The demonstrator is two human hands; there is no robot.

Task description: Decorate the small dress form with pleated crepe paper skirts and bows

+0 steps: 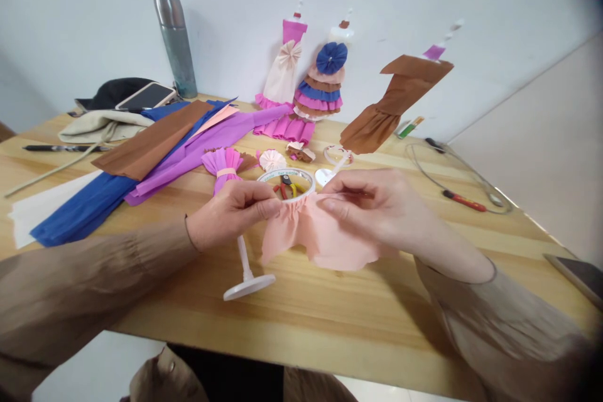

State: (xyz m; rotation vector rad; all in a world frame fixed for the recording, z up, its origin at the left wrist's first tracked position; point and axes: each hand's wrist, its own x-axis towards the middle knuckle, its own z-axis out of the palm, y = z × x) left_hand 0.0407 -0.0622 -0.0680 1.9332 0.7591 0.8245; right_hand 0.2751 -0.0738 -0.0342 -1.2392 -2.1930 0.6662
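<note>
A strip of light pink crepe paper [339,239] hangs between my two hands above the table, gathered into small folds along its upper left edge. My left hand [235,210] pinches the gathered end between thumb and fingers. My right hand [381,207] is closed on the upper edge farther right. Just behind the paper is a white tape ring [308,181] with red and yellow handled pliers [286,188] showing inside it. A small stand with a white round base [249,287] and a pink-purple pleated dress [223,166] is partly hidden behind my left hand.
Dressed forms [287,75], [330,85] stand by the wall; a brown-dressed form [398,100] leans at right. Crepe sheets [151,141], a steel bottle [176,44] and a phone [146,96] lie left. A cable tool [464,201] and another phone [579,276] are right.
</note>
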